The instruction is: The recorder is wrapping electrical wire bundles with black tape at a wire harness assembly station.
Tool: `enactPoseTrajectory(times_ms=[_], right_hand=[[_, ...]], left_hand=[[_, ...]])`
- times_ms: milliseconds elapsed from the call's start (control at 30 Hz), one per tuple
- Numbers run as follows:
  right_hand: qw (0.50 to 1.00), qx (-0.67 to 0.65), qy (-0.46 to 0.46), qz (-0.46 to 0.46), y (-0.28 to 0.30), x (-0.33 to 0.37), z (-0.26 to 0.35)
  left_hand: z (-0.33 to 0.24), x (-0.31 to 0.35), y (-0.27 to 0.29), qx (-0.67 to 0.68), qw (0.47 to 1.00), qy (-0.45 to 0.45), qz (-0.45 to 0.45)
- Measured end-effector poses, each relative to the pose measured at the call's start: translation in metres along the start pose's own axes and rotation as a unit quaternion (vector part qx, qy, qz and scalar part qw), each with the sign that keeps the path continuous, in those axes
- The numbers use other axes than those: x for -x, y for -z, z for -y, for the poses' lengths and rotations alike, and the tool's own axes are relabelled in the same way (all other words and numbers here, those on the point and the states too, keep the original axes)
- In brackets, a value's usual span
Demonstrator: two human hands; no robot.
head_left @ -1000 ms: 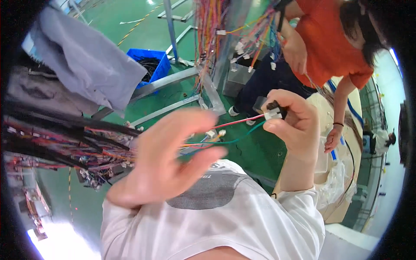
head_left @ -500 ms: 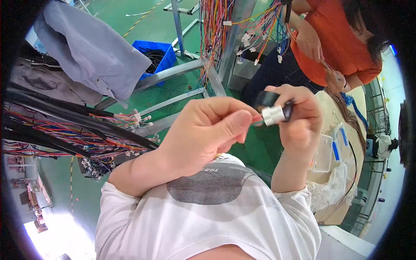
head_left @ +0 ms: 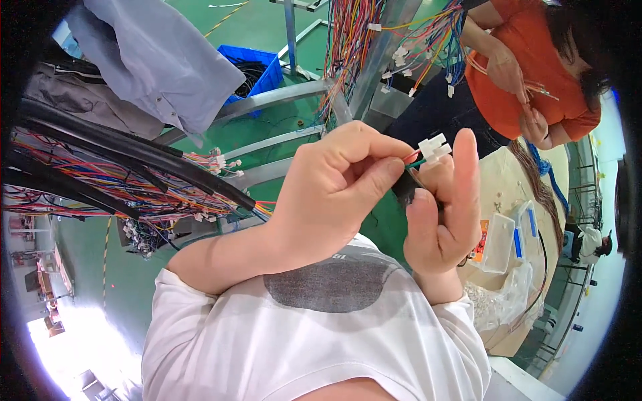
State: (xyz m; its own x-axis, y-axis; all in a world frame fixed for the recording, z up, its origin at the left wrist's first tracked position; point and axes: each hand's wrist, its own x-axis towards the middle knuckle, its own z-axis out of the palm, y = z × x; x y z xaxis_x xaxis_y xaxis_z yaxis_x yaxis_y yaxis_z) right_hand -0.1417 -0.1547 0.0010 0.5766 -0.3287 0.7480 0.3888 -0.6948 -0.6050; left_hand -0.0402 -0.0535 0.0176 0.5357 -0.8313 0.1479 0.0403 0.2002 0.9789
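My left hand (head_left: pixel 334 190) pinches thin red and green wires (head_left: pixel 414 162) between thumb and forefinger, right beside a white plug connector (head_left: pixel 435 149). The wires run into the connector, which points up and to the right. My right hand (head_left: pixel 447 224) is close behind it, forefinger stretched upward and the other fingers curled in. A black, roll-like object (head_left: pixel 404 192) shows between the two hands, against the curled right fingers. Its shape is partly covered, so I cannot tell its exact kind.
Bundled coloured wires (head_left: pixel 134 184) with black sleeving lie at left, near a grey cloth (head_left: pixel 160 67). A blue crate (head_left: pixel 271 77) stands beyond metal frame bars (head_left: pixel 281 100). At right, a co-worker in an orange shirt (head_left: pixel 495 100) handles wires beside a table (head_left: pixel 491 167) with clear boxes.
The white connector has risen and turned, now showing its wires. My right hand has lowered and its forefinger has straightened up. The black object has dropped below the connector.
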Motion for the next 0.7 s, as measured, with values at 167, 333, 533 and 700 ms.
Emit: enactPoseTrajectory(times_ms=[167,333,533,700], right_hand=[[0.998,-0.039,-0.039,-0.018,-0.004,0.008,-0.001],[0.995,-0.059,-0.065,-0.050,-0.009,0.009,0.001],[0.993,-0.074,-0.067,-0.069,-0.013,0.009,0.002],[0.996,-0.026,-0.058,-0.060,-0.011,0.007,0.005]], left_hand=[[0.001,0.003,0.000,0.021,1.000,0.006,0.011],[0.003,0.008,0.002,0.033,0.999,-0.022,0.034],[0.000,0.012,0.001,-0.006,0.998,-0.043,0.041],[-0.001,0.013,-0.001,-0.002,0.999,-0.039,0.029]])
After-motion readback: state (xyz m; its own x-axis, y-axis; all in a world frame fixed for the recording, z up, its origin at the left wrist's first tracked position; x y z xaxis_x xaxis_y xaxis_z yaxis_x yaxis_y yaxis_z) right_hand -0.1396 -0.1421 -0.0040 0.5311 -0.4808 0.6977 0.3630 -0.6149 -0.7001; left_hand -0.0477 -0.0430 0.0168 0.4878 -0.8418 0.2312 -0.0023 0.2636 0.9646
